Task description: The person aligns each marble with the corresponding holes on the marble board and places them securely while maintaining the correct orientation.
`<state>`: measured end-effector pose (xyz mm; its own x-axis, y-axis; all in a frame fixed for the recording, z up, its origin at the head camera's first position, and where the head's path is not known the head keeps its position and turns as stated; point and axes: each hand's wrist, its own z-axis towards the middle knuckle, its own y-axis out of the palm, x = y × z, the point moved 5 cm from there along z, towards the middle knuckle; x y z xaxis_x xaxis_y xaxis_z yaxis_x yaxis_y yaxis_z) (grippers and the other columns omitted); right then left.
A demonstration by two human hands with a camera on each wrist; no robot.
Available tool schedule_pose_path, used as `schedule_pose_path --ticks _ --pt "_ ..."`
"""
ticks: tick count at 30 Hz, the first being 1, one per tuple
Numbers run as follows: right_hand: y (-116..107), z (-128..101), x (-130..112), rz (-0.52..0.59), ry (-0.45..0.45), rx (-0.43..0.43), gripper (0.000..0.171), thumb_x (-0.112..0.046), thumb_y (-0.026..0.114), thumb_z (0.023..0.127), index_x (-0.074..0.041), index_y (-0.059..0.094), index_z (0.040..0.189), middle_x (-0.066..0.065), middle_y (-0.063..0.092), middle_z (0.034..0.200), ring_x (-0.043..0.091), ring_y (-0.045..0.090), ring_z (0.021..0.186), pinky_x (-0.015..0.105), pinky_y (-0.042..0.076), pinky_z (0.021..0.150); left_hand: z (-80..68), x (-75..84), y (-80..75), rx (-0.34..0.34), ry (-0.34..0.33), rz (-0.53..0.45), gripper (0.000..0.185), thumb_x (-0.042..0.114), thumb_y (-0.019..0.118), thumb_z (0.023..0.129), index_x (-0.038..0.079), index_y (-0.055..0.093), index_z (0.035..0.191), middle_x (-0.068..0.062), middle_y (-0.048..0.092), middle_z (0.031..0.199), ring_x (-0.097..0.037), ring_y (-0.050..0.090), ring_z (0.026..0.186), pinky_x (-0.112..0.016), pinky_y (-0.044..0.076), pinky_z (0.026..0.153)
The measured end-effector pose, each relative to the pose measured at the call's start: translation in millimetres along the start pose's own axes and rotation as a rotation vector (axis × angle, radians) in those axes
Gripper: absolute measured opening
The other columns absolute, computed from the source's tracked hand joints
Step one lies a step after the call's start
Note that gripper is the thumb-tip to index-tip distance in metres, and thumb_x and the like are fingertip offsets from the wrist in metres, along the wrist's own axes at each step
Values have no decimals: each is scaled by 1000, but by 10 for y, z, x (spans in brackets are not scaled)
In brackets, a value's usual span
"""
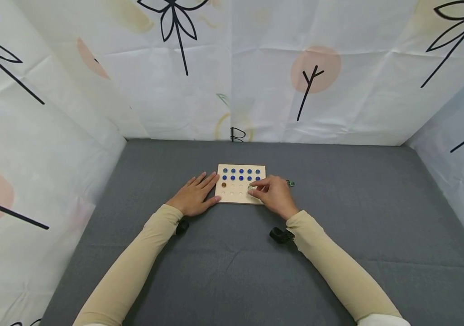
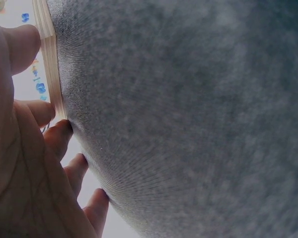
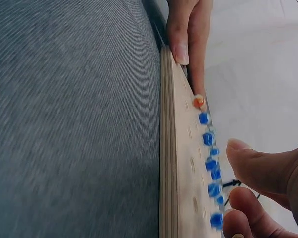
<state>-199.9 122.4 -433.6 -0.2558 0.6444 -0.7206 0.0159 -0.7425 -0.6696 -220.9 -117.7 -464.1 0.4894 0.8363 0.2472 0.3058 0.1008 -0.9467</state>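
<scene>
Wooden board point(image 1: 240, 192) sits mid-table on grey cloth point(image 1: 232, 271). Left hand point(image 1: 194, 194) lies flat, fingers straight, at the board's 9 o'clock edge. Right hand point(image 1: 274, 194) at 3 o'clock pinches a small bead point(image 1: 250, 188) over the board. Blue beads point(image 1: 241, 174) fill rows toward 12; an orange bead point(image 1: 223, 184) sits left.

We are looking at a grey cloth point(image 1: 378, 217) lying under white sheets point(image 1: 256, 90) printed with black sprigs.
</scene>
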Motion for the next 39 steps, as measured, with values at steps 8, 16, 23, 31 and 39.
schedule_pose_path --ticks 8,16,23,31,39 --pt "126 116 -106 -9 -8 -16 22 -20 84 87 -8 82 106 5 69 82 17 59 66 31 46 55 13 -4 2 -14 -13 1 74 53 39 108 11 14 164 -7 14 169 -33 10 155 -53 9 125" --pt "224 197 -179 -10 -12 -21 23 -20 83 88 -7 82 107 6 71 80 18 62 67 31 49 57 10 0 0 -20 -17 6 74 51 39 108 11 14 164 -8 15 169 -34 10 155 -53 10 125" --pt "322 246 -172 -23 48 -37 24 -23 83 88 -10 82 108 3 71 81 16 61 68 31 47 57 2 1 3 -8 -3 1 73 50 40 109 9 16 164 -10 16 169 -35 11 155 -54 10 124" --pt "410 300 -151 -24 83 -31 21 -20 83 88 -10 82 106 4 73 80 17 62 69 31 47 60 -10 14 -10 -6 -2 0 72 49 41 109 9 16 164 -9 17 169 -35 12 155 -54 11 124" --pt "451 331 -166 -62 102 -28 21 -23 83 88 -13 83 107 3 74 80 17 64 71 34 49 62 -12 11 -21 -1 -1 -2 73 49 42 108 9 16 164 -9 17 169 -35 12 155 -54 11 124"
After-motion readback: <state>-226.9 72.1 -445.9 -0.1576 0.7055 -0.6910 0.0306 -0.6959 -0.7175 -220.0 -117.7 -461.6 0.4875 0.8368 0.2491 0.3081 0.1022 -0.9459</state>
